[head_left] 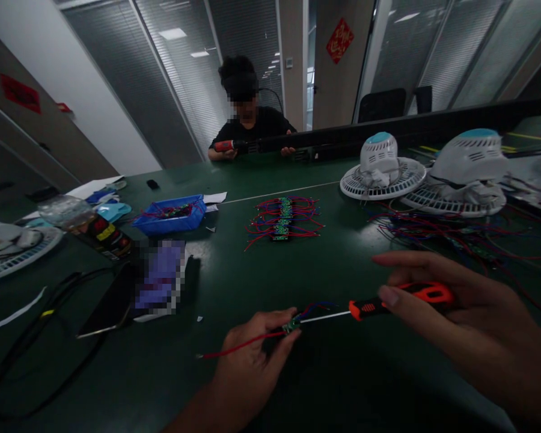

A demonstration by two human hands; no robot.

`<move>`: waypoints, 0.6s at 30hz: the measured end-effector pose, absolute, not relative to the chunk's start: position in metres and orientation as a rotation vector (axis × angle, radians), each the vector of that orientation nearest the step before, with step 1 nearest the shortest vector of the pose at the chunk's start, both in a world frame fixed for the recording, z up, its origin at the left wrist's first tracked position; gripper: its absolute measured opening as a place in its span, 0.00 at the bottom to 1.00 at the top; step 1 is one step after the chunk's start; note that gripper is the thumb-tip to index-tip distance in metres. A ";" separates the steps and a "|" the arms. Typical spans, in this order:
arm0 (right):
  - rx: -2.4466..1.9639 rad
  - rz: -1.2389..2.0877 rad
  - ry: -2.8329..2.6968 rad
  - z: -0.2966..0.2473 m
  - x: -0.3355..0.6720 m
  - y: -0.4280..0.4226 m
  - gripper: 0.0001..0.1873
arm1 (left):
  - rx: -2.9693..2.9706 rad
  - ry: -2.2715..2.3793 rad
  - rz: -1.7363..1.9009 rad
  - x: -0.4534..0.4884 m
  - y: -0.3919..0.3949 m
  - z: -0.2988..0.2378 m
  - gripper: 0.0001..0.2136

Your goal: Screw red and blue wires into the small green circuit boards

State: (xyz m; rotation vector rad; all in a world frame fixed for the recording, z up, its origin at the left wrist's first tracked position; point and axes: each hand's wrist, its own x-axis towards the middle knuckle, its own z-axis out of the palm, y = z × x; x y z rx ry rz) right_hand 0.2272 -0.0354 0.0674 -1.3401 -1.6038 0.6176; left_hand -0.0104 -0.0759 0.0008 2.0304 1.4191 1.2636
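My left hand (252,355) pinches a small green circuit board (292,326) between thumb and fingers; a red wire (234,347) trails left from it and blue wires rise at its right. My right hand (460,319) grips a screwdriver with an orange and black handle (401,299). Its thin metal shaft (324,317) points left, with the tip at the board. Both hands hover just above the dark green table (342,373).
A row of wired boards (283,219) lies mid-table, and a blue tray (171,215) holds more. Two white fan units (381,168) (466,174) sit at the right beside tangled wires (433,231). A phone (112,304) and cables lie left. A person (247,129) sits opposite.
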 end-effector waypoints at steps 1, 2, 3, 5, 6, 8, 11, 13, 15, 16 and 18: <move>-1.322 0.730 -1.532 0.067 0.227 -0.034 0.16 | 1.947 1.427 1.246 -0.010 -0.075 0.001 0.06; -1.296 0.847 -1.439 0.068 0.227 -0.032 0.16 | 1.848 1.429 1.225 -0.009 -0.075 0.001 0.06; -1.257 0.951 -1.327 0.068 0.227 -0.030 0.15 | 1.738 1.417 1.207 -0.008 -0.073 0.002 0.05; -1.160 1.099 -1.089 0.069 0.227 -0.024 0.13 | 1.512 1.345 1.174 -0.006 -0.071 0.003 0.05; -1.114 1.158 -0.995 0.069 0.228 -0.021 0.12 | 1.409 1.293 1.163 -0.005 -0.069 0.004 0.05; -1.050 1.303 -0.900 0.071 0.229 -0.017 0.13 | 1.253 1.191 1.153 -0.005 -0.067 0.004 0.06; -1.085 1.446 -1.138 0.073 0.226 -0.016 0.08 | 1.158 1.108 1.147 -0.007 -0.064 0.005 0.07; -1.174 1.303 -1.580 0.074 0.218 -0.018 0.05 | 1.138 1.088 1.135 -0.008 -0.064 0.004 0.08; -1.183 1.056 -2.058 0.076 0.205 -0.021 0.07 | 1.120 1.067 1.121 -0.009 -0.064 0.003 0.09; -1.145 0.968 -2.234 0.076 0.198 -0.023 0.08 | 1.110 1.056 1.117 -0.010 -0.064 0.003 0.09; -1.087 0.902 -2.450 0.075 0.184 -0.024 0.09 | 1.097 1.048 1.105 -0.010 -0.064 0.002 0.09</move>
